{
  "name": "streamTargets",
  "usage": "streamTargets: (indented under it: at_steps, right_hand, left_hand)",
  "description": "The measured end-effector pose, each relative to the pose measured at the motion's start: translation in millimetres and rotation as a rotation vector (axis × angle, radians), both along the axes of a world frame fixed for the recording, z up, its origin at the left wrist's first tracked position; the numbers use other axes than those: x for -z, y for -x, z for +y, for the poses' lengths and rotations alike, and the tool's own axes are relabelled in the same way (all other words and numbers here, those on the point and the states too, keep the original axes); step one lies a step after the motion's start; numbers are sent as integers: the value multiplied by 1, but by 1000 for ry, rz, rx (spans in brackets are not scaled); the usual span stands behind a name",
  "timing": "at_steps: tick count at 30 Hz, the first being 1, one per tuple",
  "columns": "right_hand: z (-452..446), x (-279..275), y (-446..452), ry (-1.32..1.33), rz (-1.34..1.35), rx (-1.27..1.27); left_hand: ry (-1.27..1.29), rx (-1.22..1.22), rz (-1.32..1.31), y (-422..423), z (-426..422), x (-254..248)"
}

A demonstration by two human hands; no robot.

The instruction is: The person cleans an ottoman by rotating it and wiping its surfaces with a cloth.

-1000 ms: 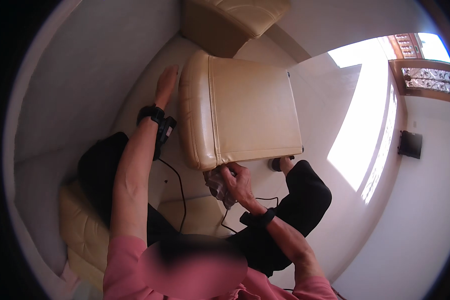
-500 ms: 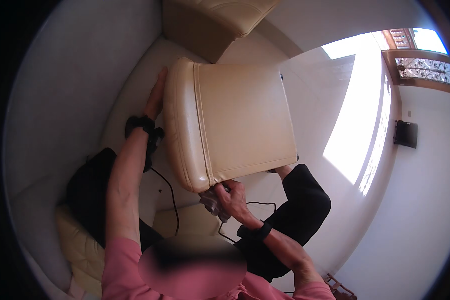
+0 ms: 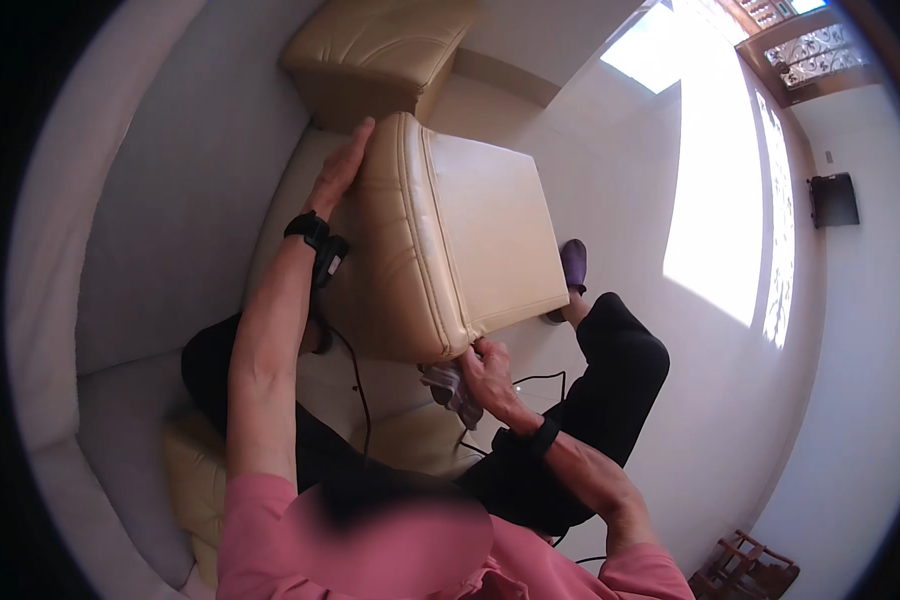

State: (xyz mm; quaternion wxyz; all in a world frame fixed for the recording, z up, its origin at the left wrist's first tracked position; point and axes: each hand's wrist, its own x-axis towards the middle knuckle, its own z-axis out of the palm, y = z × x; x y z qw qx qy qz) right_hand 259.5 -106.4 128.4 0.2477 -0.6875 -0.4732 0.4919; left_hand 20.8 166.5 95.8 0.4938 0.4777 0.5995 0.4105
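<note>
A cream leather-look stool (image 3: 495, 225) is tipped on its side in front of me, its padded, seamed seat (image 3: 385, 270) turned to the left and partly toward me. My left hand (image 3: 343, 170) lies with straight fingers against the far edge of the seat. At the near corner of the stool, my right hand (image 3: 488, 375) has its fingers curled around a greyish striped cloth (image 3: 452, 392). That cloth bunches below the seat edge, and part of it is hidden by the hand.
Behind the stool is a matching cream stool (image 3: 375, 50). A grey sofa (image 3: 185, 220) runs along the left. Black cables (image 3: 362, 400) hang near my legs. My shoe (image 3: 573, 265) rests on the pale floor, and a wooden rack (image 3: 745, 570) stands at lower right.
The stool has tilted, so more of its padded seat shows and its side looks narrower. Both hands have stayed against it. The camera view has shifted, bringing my shoe into sight.
</note>
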Motion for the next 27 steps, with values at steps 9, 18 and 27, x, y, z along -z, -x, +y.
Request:
streamTargets:
  at_steps: [9,18,27]
  right_hand:
    - [-42,1,-50,121,264,79]
    - [-29,18,-61,91,498,420]
    - [-26,38,-60,-146,464,545]
  left_hand:
    - [173,118,669,-45,-40,-67]
    - [-133,156,661,-32,-50,-64]
    - [9,246,397,-2,-52,-19]
